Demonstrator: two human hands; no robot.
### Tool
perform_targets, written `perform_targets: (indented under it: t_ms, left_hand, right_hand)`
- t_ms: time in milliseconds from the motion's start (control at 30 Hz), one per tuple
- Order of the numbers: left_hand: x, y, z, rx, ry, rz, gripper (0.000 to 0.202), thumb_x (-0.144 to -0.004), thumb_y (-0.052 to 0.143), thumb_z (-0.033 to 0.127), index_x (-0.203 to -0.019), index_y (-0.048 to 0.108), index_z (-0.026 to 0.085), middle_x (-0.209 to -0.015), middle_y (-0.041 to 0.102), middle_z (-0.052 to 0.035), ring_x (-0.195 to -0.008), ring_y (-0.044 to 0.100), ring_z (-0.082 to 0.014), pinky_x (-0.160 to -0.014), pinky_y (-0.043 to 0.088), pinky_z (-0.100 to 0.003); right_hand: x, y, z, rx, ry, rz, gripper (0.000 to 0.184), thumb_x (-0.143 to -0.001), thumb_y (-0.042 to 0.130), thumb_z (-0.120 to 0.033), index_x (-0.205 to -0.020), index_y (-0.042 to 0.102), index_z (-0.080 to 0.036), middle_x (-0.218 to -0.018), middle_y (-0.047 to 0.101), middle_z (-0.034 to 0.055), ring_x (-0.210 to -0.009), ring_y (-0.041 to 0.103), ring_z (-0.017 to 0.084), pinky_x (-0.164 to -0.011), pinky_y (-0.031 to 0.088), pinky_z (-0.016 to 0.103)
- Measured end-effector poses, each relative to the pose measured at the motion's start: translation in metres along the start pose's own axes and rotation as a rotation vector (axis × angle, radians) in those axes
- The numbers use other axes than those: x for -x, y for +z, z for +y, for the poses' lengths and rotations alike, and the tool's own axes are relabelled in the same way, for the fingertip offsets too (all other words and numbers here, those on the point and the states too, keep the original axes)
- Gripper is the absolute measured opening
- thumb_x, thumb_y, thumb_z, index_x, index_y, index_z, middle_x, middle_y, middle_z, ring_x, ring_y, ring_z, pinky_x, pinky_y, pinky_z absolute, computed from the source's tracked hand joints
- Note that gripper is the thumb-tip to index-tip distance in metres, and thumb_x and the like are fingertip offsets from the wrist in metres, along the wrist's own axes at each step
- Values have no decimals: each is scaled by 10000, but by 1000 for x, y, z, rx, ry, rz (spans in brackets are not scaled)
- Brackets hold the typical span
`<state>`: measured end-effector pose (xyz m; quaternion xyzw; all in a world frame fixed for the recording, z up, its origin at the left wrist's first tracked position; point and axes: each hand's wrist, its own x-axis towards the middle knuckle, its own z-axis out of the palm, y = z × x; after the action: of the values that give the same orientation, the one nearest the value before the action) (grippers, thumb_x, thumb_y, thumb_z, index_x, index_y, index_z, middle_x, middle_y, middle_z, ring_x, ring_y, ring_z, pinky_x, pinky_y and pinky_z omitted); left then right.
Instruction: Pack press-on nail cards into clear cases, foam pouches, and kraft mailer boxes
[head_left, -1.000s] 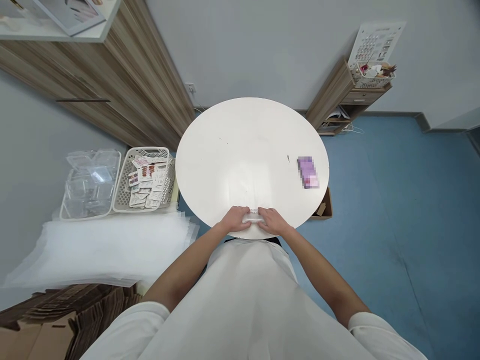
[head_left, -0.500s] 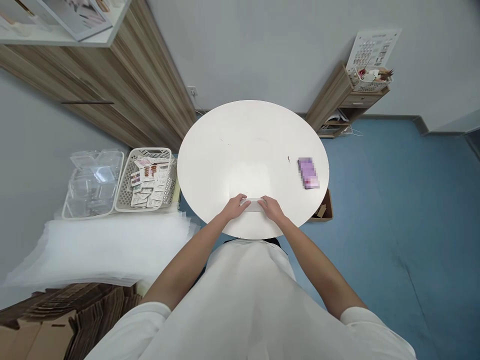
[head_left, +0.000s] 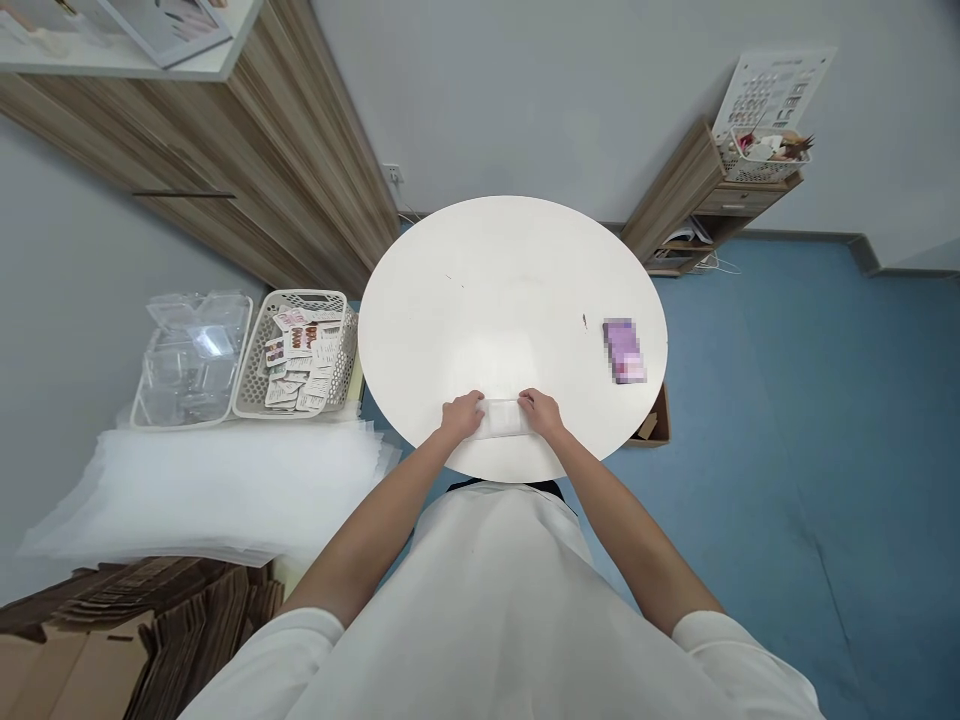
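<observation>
Got 1 pale packet (head_left: pixel 501 418) here, lying flat on 1 oval white counter (head_left: pixel 517 255), close to the near edge and right in front of the body. On it from both ends: 1 left hand (head_left: pixel 463 415) and 1 right hand (head_left: pixel 540 412). Left grip clamped on the left end of the packet, thumb and fingers together. Right grip pinched on the far right corner. Can't make out the contents, just a whiter patch mid-length.

Also on the counter: 1 purple thing (head_left: pixel 624 352) near the right edge, too pixelated to identify, plus 3 small dark marks (head_left: pixel 585 321), 1 of them just left of it.

Off to the left, 2 baskets side by side: 1 card basket (head_left: pixel 346 375) loaded with printed cards (head_left: pixel 298 375), too jumbled to count, and 1 white basket (head_left: pixel 241 370) full of clear plastic boxes (head_left: pixel 180 372), also too stacked to count. Just below those, 1 pile of white sheets (head_left: pixel 202 490), then a bunch of folded cardboard (head_left: pixel 97 655).

At the back right, 1 small wooden cabinet (head_left: pixel 673 200) with 1 more basket (head_left: pixel 766 172) on top and 1 poster (head_left: pixel 780 88) behind. On the back wall, 1 socket (head_left: pixel 391 173).
</observation>
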<state>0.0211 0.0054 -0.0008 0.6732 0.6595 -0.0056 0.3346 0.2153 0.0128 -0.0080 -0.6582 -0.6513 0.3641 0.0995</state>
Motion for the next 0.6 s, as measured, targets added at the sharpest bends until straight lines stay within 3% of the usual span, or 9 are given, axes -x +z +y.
perform_targets:
  t_ms: [167,267,333,400,467,533,600]
  left_hand:
    - [9,5,5,-206,24,118,275,-750,435,155,-1010,516,198,-975,606,-84,-934,531,-247,-824,322,-428]
    - [13,6,9,-315,103,243,402,-724,432,95,-1112,468,195,-1172,506,-113,-1081,441,-258,-872,292,-422]
    - [17,7,11,-364,228,278,480,-715,404,48,-1168,428,202,-1277,420,-108,-1162,370,-245,-916,257,-411]
    - [21,7,13,-385,358,251,468,-718,390,45,-1152,443,212,-1299,399,-92,-1192,340,-228,-949,228,-400]
    - [25,10,13,-372,423,215,427,-724,426,113,-1139,452,208,-1293,405,-94,-1194,337,-232,-968,209,-406]
    - [30,13,13,-340,419,189,466,-711,488,222,-1171,423,194,-1292,402,-112,-1190,337,-252,-976,199,-424]
    - [32,15,12,-310,397,164,558,-684,530,299,-1210,382,187,-1294,399,-122,-1176,348,-264,-976,198,-435]
  right_hand:
    - [-2,4,4,149,28,105,242,-841,398,-379,-978,517,-218,-917,620,43,-847,555,181,-810,334,355]
    - [2,3,6,235,-15,240,312,-836,403,-396,-1065,489,-202,-1071,563,97,-984,496,232,-825,328,380]
    - [7,1,8,278,-114,294,320,-851,371,-372,-1094,478,-194,-1184,497,118,-1095,425,251,-874,300,399]
    - [12,-3,11,313,-288,234,308,-850,369,-361,-1078,489,-193,-1258,444,114,-1173,360,253,-926,259,409]
    - [16,-8,14,350,-481,84,346,-802,451,-413,-1064,497,-192,-1306,400,113,-1222,308,267,-953,235,418]
    - [16,-10,15,387,-615,-64,464,-709,564,-462,-1077,485,-190,-1332,369,121,-1239,286,286,-962,229,433]
    - [15,-10,15,420,-662,-146,532,-650,630,-444,-1090,470,-191,-1328,373,132,-1223,316,286,-967,224,446]
